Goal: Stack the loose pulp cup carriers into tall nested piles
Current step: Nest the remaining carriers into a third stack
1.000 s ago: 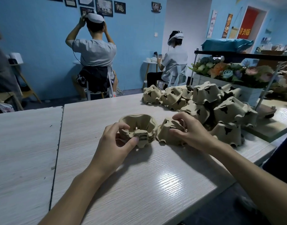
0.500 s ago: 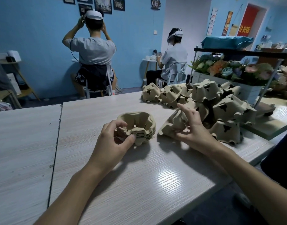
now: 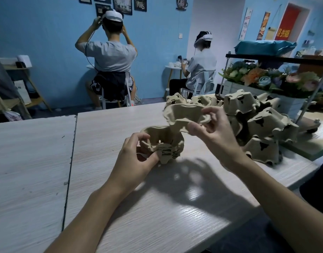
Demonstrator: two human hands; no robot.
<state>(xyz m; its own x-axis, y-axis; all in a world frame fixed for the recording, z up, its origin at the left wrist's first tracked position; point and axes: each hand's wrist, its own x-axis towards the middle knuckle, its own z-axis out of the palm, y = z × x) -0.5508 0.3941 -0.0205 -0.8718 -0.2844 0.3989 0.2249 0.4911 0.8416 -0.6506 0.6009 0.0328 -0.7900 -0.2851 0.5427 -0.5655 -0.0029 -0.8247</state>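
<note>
The fingers of your right hand (image 3: 217, 137) pinch one carrier (image 3: 184, 115), held just above the stack (image 3: 164, 143). Your left hand (image 3: 137, 159) clamps the stack's near edge. The stack stands on the table (image 3: 120, 207), with loose carriers (image 3: 263, 125) heaped to its right.

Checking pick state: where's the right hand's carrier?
Head view, centre: carrier held aloft by the right hand, just above-right of the nested pile the left hand grips.

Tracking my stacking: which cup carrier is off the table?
The carrier pinched in the right hand, above the nested pile; all others rest on the table.
</note>
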